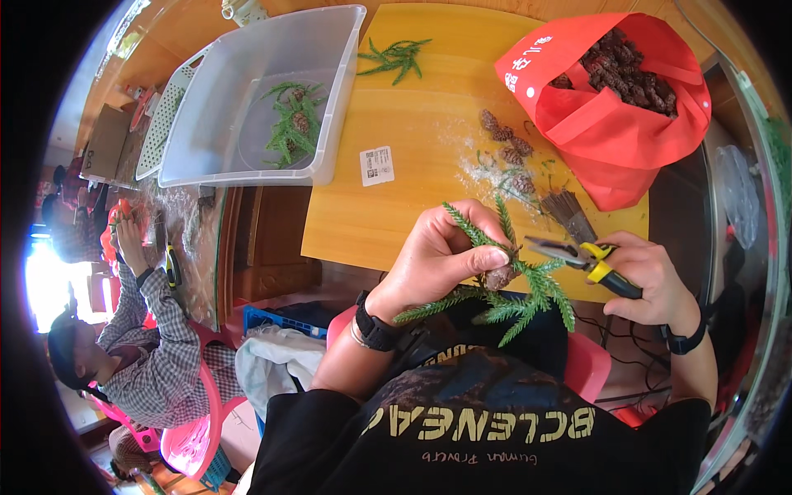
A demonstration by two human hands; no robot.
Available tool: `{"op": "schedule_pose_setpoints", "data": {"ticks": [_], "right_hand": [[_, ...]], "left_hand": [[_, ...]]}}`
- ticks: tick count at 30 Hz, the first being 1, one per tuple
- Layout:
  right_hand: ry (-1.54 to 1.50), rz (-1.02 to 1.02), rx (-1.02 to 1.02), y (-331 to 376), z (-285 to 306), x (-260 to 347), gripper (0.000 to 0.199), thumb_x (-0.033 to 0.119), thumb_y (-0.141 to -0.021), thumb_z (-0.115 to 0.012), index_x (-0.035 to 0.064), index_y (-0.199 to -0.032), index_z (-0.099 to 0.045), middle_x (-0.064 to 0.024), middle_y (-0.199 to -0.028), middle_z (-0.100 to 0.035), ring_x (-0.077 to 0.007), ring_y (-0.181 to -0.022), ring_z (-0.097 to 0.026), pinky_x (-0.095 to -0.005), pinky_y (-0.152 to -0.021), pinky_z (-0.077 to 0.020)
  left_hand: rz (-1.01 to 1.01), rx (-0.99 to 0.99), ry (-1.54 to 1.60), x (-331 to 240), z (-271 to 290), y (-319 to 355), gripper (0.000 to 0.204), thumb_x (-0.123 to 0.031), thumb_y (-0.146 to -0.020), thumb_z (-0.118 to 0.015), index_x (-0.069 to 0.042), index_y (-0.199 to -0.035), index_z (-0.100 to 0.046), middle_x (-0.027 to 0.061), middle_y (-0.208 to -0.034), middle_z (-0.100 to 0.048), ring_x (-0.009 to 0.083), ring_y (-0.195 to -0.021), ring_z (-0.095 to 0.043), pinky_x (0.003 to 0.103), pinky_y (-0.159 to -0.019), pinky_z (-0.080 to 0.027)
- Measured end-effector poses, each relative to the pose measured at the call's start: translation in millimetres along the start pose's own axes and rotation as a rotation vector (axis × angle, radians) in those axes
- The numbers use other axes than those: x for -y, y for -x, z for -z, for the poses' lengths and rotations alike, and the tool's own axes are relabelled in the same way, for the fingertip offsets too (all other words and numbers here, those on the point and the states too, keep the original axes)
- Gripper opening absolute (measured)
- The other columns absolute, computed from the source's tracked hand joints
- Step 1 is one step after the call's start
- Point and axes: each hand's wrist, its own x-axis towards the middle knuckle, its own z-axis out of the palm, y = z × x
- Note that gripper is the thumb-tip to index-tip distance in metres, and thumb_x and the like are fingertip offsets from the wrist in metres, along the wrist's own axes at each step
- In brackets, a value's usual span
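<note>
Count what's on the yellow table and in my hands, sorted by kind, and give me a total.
Red bags: 1
Loose pine cones on the table: about 5
Pliers: 1
Green sprigs: 2, one held with a cone, one on the table
Clear plastic bins: 1
Paper labels: 1
Total: about 11

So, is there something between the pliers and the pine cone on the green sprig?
Nothing visible does. The right hand holds the pliers, whose tips point at the pine cone on the sprig held by the left hand.

A single head-worn fisheye looks steeply down, close over the yellow table edge and lap.
</note>
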Motion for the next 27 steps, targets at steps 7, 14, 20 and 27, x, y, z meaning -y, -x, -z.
{"op": "schedule_pose_setpoints", "data": {"ticks": [7, 14, 20, 27], "right_hand": [[-0.009, -0.053, -0.018, -3, -1, 4, 0.041, 0.04, -0.071, -0.07, 0.001, -0.082, -0.066, -0.011, -0.079, -0.064, -0.036, -0.087, -0.06, -0.0401, -0.08, -0.0474], [0.019, -0.034, -0.023, -4, -2, 5, 0.037, 0.039, -0.072, -0.07, 0.0027, -0.081, -0.067, -0.008, -0.078, -0.063, -0.0347, -0.085, -0.06, -0.0401, -0.079, -0.0478], [0.045, -0.023, -0.02, -5, -2, 6, 0.028, 0.032, -0.069, -0.072, 0.0052, -0.076, -0.066, -0.0077, -0.075, -0.063, -0.034, -0.079, -0.06, -0.0398, -0.078, -0.0481], [0.052, -0.02, -0.017, -8, 1, 13, 0.026, 0.02, -0.063, -0.079, 0.0038, -0.064, -0.058, -0.0101, -0.059, -0.054, -0.0332, -0.06, -0.055, -0.0379, -0.073, -0.0502]], "left_hand": [[0.04, -0.111, -0.026, -4, -7, 0, 0.016, -0.009, -0.079, -0.068, -0.001, -0.082, -0.055, 0.0099, -0.076, -0.057, 0.0161, -0.069, -0.058, 0.027, -0.061, -0.047], [-0.024, -0.14, -0.083, -2, -10, 1, 0.013, -0.001, -0.079, -0.066, 0.0, -0.085, -0.055, 0.0105, -0.083, -0.057, 0.0145, -0.07, -0.058, 0.025, -0.061, -0.048], [-0.022, -0.132, -0.093, -3, -11, 1, 0.012, -0.001, -0.079, -0.066, -0.001, -0.085, -0.056, 0.0088, -0.081, -0.056, 0.0135, -0.071, -0.058, 0.024, -0.061, -0.048], [-0.007, -0.142, -0.128, -3, -11, 3, 0.011, -0.002, -0.081, -0.065, -0.001, -0.084, -0.055, 0.0089, -0.082, -0.057, 0.0128, -0.071, -0.057, 0.023, -0.062, -0.048]]}}
